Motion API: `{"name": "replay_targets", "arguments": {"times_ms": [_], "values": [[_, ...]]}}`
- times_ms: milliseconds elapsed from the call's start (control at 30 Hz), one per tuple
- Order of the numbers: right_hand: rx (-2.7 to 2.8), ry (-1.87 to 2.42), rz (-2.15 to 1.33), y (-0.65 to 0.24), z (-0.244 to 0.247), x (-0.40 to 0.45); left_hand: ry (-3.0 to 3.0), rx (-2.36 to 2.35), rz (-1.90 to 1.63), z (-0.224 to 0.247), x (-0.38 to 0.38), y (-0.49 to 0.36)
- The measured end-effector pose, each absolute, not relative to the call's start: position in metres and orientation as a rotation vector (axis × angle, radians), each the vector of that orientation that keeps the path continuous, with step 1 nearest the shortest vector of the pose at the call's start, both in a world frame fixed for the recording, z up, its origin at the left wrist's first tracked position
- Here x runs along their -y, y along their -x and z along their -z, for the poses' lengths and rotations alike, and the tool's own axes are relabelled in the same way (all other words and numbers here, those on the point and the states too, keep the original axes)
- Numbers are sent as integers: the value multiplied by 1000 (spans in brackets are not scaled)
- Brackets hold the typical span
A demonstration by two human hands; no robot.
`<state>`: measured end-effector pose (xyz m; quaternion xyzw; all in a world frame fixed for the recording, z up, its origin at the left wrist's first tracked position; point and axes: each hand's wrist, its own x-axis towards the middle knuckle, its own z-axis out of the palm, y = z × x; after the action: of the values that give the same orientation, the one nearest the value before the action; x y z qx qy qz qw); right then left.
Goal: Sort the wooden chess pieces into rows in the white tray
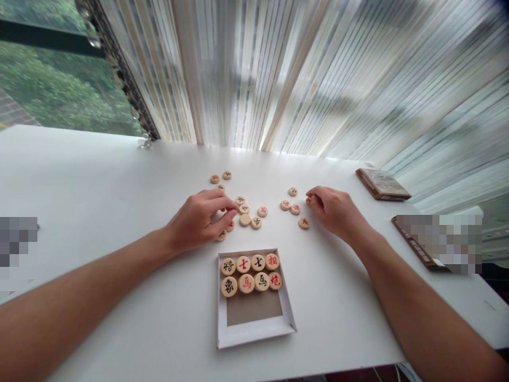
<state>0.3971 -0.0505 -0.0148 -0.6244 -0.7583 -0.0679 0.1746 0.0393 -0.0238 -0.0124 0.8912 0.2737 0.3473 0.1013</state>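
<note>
White tray [254, 334], nearer than both hands, holds eight marked discs [246, 283]. Left hand [202, 218] at loose discs [262, 211], more between hands; right hand [332, 209] at red-marked disc [309, 201]. Can't tell if either's gripping. Brown box [384, 184] beyond right hand.

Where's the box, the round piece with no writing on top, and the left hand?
White box [253, 312]: head view, on its bare brown floor.
Blank round piece [245, 219]: head view, on its plain top.
Left hand [201, 218]: head view, on the back of the hand.
</note>
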Motion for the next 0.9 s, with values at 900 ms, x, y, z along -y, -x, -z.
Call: {"name": "replay_targets", "arguments": {"times_ms": [900], "values": [[1978,1818,12,-394,17,48,-2763,-740,-796,14,25,-57]]}}
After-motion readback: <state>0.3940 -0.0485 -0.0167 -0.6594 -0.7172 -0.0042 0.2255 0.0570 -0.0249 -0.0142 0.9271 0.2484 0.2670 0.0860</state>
